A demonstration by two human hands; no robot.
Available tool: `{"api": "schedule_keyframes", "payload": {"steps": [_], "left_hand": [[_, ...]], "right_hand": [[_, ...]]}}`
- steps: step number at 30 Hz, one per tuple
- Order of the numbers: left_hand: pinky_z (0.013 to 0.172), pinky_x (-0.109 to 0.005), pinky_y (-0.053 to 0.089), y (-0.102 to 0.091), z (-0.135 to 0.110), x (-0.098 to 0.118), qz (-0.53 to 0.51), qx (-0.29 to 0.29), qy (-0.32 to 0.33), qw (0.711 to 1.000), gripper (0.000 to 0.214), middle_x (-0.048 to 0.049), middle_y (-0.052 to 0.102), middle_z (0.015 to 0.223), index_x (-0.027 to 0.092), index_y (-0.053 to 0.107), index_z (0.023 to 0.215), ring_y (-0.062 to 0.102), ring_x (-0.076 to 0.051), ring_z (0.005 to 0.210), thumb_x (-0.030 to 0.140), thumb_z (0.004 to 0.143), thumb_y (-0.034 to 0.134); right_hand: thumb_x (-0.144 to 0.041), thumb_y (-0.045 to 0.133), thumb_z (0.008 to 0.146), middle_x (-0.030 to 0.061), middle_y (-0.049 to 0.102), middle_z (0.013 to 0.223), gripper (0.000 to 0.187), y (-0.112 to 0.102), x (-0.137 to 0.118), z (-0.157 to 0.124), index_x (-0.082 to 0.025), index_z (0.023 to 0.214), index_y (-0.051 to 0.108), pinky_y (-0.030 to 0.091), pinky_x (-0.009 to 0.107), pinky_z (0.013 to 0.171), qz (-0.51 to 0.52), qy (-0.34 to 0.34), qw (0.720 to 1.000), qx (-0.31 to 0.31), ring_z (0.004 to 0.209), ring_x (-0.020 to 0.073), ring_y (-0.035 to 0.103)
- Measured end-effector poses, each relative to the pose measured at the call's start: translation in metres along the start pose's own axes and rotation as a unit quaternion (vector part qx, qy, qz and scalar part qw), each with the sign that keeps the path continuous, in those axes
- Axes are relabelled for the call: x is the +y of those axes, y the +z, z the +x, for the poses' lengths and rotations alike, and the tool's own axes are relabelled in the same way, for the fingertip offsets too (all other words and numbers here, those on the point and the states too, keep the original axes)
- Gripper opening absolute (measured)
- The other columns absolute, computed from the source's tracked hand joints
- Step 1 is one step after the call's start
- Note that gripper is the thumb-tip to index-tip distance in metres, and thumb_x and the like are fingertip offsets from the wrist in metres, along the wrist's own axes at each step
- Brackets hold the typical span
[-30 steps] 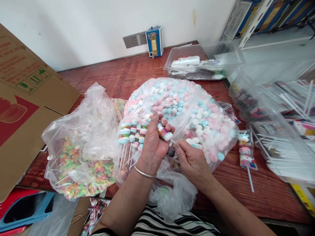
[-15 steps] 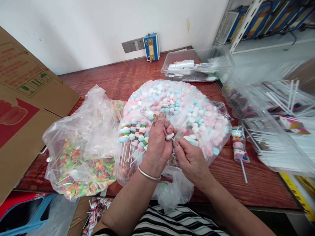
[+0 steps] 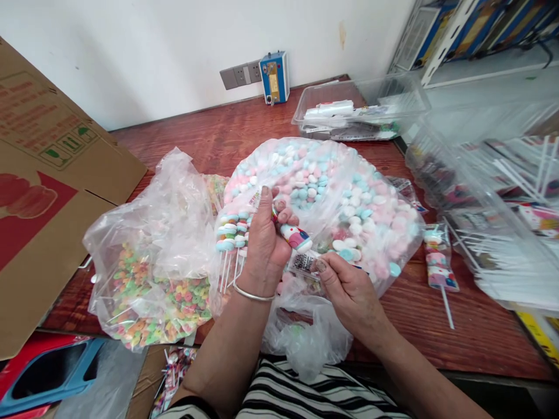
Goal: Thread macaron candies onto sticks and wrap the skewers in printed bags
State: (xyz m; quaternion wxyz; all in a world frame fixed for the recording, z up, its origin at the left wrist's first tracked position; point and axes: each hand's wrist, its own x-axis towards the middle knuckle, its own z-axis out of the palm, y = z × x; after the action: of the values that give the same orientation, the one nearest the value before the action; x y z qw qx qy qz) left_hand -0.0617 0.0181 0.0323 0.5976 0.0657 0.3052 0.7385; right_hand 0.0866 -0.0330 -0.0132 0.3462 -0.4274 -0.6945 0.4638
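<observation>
Head view: we see a wrapped candy skewer [image 3: 297,238] gripped in the left hand's [image 3: 267,238] curled fingers, over a clear bag of pastel candies [image 3: 379,218]. The right hand [image 3: 349,291] is pinched closed just beside its lower end; we cannot tell on what. Bare skewers [image 3: 231,230] lie left, another wrapped one [image 3: 438,262] right.

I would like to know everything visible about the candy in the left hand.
The candy is rounded, white, pink and blue, and looks wrapped in printed plastic. The left hand holds it above the marshmallow bag, fingers hiding part of it. It slants, its visible end pointing toward the right hand. Any stick is unclear here.
</observation>
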Motion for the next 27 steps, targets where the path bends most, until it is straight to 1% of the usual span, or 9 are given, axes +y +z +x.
{"api": "schedule_keyframes", "payload": {"steps": [4,6,9,12,14,17,21,24,27], "left_hand": [[0.045,-0.014,0.038,0.001,-0.009,-0.019,0.020,0.002,-0.030,0.999,0.028,0.0091,0.043,0.059,0.017,0.057,0.091,0.041,-0.001,0.042,0.041,0.084,0.069],[0.056,-0.018,0.048,0.000,-0.014,-0.023,0.045,-0.005,-0.025,0.999,0.033,0.0049,0.054,0.068,0.016,0.058,0.096,0.054,-0.005,0.052,0.047,0.085,0.065],[0.079,-0.029,0.054,-0.005,-0.021,-0.025,0.099,-0.030,-0.012,0.995,0.037,-0.0042,0.066,0.092,0.016,0.059,0.103,0.068,-0.014,0.079,0.048,0.085,0.064],[0.090,-0.031,0.051,-0.014,-0.029,-0.028,0.178,-0.057,0.019,0.982,0.032,-0.0057,0.067,0.106,0.018,0.058,0.110,0.068,-0.016,0.093,0.034,0.084,0.068],[0.093,-0.033,0.050,-0.020,-0.034,-0.031,0.237,-0.066,0.039,0.968,0.033,-0.0059,0.067,0.110,0.019,0.056,0.113,0.068,-0.016,0.096,0.027,0.084,0.069],[0.089,-0.031,0.052,-0.026,-0.039,-0.034,0.347,-0.058,0.098,0.931,0.031,-0.0072,0.067,0.112,0.019,0.055,0.109,0.068,-0.016,0.094,0.026,0.083,0.069],[0.078,-0.026,0.053,-0.029,-0.042,-0.031,0.471,-0.034,0.187,0.861,0.021,-0.0056,0.069,0.102,0.020,0.059,0.102,0.069,-0.016,0.085,0.026,0.084,0.067],[0.083,-0.027,0.052,-0.031,-0.042,-0.030,0.535,-0.037,0.235,0.811,0.017,-0.0057,0.070,0.100,0.021,0.063,0.103,0.067,-0.016,0.089,0.023,0.085,0.064],[0.085,-0.027,0.050,-0.034,-0.040,-0.030,0.562,-0.031,0.284,0.776,0.018,-0.0043,0.071,0.096,0.023,0.068,0.100,0.066,-0.017,0.088,0.020,0.083,0.065]], "right_hand": [[-0.039,0.047,0.096,-0.0064,0.041,0.053,0.030,0.006,0.000,0.005,-0.021,0.072,0.050,0.029,0.024,0.048,0.120,0.045,0.992,-0.014,0.049,0.0108,0.036],[-0.044,0.049,0.096,-0.0100,0.034,0.048,0.029,0.007,0.001,0.008,-0.021,0.077,0.053,0.026,0.022,0.043,0.265,0.102,0.958,-0.030,0.041,0.0085,0.027],[-0.045,0.053,0.094,-0.0141,0.027,0.042,0.028,0.005,-0.001,0.010,-0.021,0.081,0.056,0.030,0.020,0.041,0.441,0.163,0.882,-0.024,0.035,0.0054,0.017],[-0.042,0.058,0.092,-0.0149,0.029,0.040,0.026,0.002,-0.005,0.012,-0.019,0.079,0.058,0.037,0.020,0.044,0.516,0.179,0.837,-0.029,0.032,0.0034,0.017],[-0.041,0.060,0.091,-0.0149,0.031,0.041,0.024,0.002,-0.007,0.012,-0.020,0.079,0.058,0.037,0.020,0.044,0.533,0.185,0.825,-0.027,0.032,0.0030,0.018],[-0.044,0.061,0.089,-0.0145,0.031,0.041,0.027,0.008,-0.005,0.011,-0.020,0.078,0.057,0.036,0.020,0.043,0.505,0.180,0.844,0.008,0.032,0.0036,0.019],[-0.050,0.055,0.092,-0.0121,0.032,0.045,0.031,0.016,0.007,0.007,-0.020,0.081,0.056,0.026,0.018,0.039,0.395,0.135,0.908,0.043,0.037,0.0061,0.023],[-0.049,0.049,0.095,-0.0096,0.033,0.051,0.032,0.017,0.012,0.002,-0.021,0.082,0.055,0.024,0.020,0.040,0.282,0.099,0.953,0.058,0.043,0.0084,0.028],[-0.048,0.045,0.097,-0.0080,0.036,0.053,0.032,0.015,0.011,0.000,-0.021,0.081,0.054,0.025,0.022,0.042,0.199,0.081,0.974,0.069,0.046,0.0102,0.031]]}}
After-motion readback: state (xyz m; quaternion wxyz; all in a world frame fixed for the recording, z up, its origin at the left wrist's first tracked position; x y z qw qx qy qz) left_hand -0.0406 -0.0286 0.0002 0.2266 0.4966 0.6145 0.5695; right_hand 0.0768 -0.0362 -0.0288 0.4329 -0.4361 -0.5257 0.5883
